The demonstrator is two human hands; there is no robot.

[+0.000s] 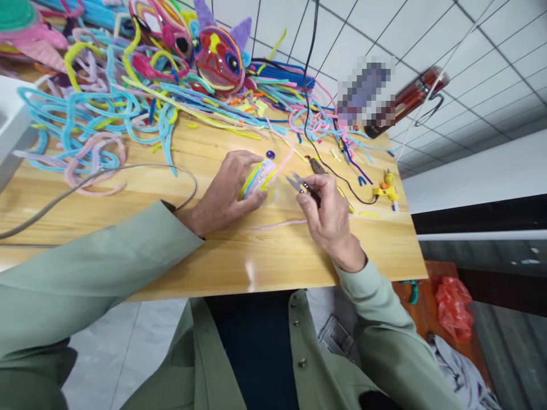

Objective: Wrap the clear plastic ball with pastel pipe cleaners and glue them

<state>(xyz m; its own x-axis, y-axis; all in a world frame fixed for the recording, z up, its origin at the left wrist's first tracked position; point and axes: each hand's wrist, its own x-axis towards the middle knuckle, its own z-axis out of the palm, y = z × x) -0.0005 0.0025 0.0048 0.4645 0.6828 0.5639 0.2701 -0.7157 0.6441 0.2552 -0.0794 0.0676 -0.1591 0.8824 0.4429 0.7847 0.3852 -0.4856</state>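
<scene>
Green jacket (329, 378) fills the bottom of my view, over a dark top. Striped bundle (258, 179) sits above the table, pinched in the left hand (220, 196), thumb near side, fingers far side; I count yellow, blue and pale pink bands. Pink strand (285, 162) sticks up beside it. Right hand (331, 213) has a firm hold on snips (297, 183), blades pointing at the bundle, apart from it. I see a dark blue bead (270, 154) just past the left fingers, a thin pink strip (277, 226) on the wooden table (239, 267) nearer the body. Further out: tangled fuzzy stems (94, 114), purple-eared figure (217, 62), yellow gadget (387, 192) at right.
</scene>
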